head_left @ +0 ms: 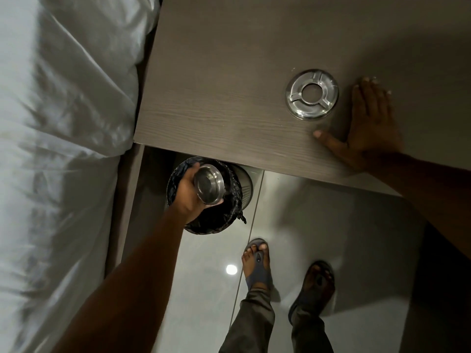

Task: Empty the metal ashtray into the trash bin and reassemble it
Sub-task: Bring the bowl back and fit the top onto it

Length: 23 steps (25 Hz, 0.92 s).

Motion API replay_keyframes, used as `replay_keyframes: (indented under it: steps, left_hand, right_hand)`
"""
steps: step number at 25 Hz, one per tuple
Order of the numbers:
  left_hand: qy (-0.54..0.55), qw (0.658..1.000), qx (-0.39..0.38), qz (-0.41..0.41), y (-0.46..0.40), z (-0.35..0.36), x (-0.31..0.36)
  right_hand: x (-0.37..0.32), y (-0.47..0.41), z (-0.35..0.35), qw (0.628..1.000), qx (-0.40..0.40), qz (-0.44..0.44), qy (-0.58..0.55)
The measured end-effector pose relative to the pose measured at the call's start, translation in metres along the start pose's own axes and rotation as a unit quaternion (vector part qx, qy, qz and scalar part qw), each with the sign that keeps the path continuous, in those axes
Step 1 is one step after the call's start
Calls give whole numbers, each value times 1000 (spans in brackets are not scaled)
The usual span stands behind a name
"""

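My left hand (187,192) grips the metal ashtray bowl (209,184), tipped on its side over the trash bin (229,220), which is lined with a black bag and stands on the floor partly under the desk. The bowl's shiny underside faces me; its inside is hidden. The ashtray's ring-shaped metal lid (312,94) lies flat on the wooden desk (216,98). My right hand (369,126) rests flat on the desk just right of the lid, fingers spread, holding nothing.
A bed with white sheets (63,149) fills the left side, close against the desk. The glossy tiled floor (331,238) lies below, with my two sandalled feet (257,261) standing just right of the bin.
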<state>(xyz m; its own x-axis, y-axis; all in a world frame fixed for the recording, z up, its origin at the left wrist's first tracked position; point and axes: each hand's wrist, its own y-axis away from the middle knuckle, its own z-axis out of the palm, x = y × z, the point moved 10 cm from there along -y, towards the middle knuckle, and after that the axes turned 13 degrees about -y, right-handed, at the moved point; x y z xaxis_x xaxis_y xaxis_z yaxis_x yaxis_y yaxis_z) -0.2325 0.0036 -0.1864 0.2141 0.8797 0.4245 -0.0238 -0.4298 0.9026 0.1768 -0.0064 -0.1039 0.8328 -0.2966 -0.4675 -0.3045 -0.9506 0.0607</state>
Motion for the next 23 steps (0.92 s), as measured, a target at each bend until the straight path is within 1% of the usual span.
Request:
replay_keyframes:
  steps: [2,5,7,9,11,13,16,19,23]
  left_hand:
    - [25,999,-30,13,23,-5,18]
    - [53,992,-103,51,60,9,57]
    - [88,981,-156,71,74,34,86]
    - [103,972,-197,81,72,65,109]
    - [107,965,-223,82,63,104,129]
    - [115,959,-248,80,54,138,143]
    - [112,948,-286,79,44,172,154]
    - [114,939,-314,77,40,185,155]
    - [135,939,-308,70,36,191,157]
  right_hand:
    - [-2,-9,-8,999,0,24,-26]
    - [-12,-30,-24,995,-36,65,-64]
    - [-27,-43,-27,989,-90,59,-99]
    - [-47,-54,-23,984,-139,24,-113]
    - [-60,-62,-16,986,-156,-30,-48]
    - [-65,-71,-11,986,-158,-60,10]
    - [-71,-79,-9,985,-158,-74,14]
    - [-76,-81,-5,982,-166,-82,21]
    - [-80,-79,2,979,-184,-66,62]
